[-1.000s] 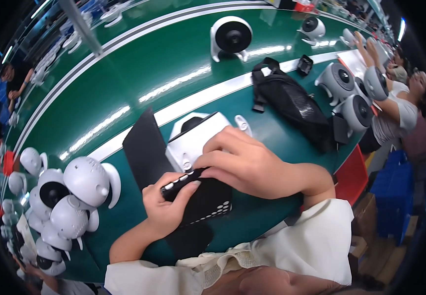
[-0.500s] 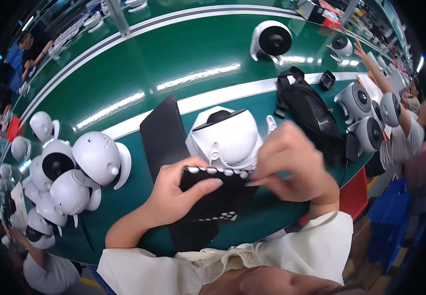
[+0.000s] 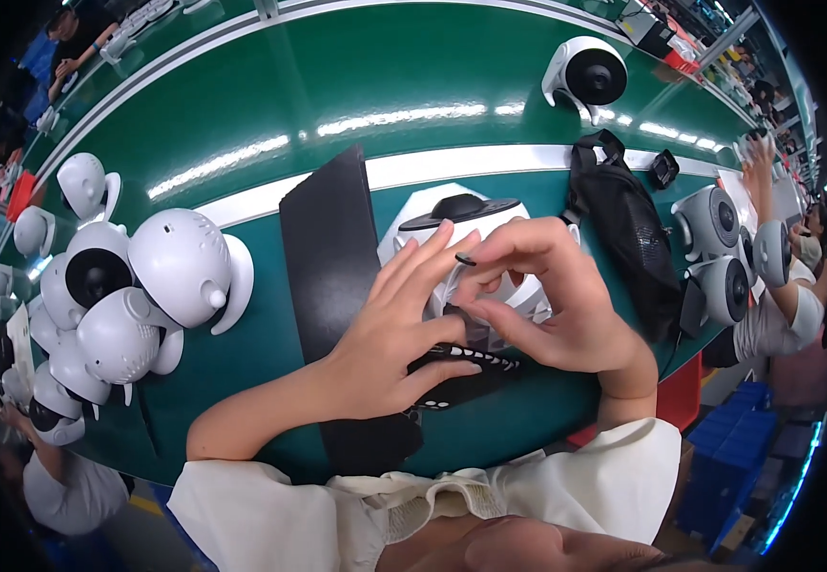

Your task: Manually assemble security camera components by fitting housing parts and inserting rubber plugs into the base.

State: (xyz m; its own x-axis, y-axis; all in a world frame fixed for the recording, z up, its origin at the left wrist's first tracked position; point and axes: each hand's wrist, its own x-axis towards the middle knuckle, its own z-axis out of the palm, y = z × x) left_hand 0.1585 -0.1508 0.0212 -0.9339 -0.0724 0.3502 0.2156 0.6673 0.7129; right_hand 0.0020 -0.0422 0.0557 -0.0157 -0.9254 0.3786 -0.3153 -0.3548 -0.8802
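The left hand (image 3: pixel 390 353) grasps the dotted sheet (image 3: pixel 495 361); I cannot tell whether the right hand's (image 3: pixel 571 305) grip holds the dark pad (image 3: pixel 466 258). Keep it level.

White device (image 3: pixel 461 207) partly hidden behind the hands (image 3: pixel 390 348)

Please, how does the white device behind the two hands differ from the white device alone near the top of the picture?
The near device is partly covered by the left hand and right hand; the far device is uncovered.
The near device's black face appears as a narrow oval; the far device's looks broad and nearly round.
Both combine a white shell with a black face.
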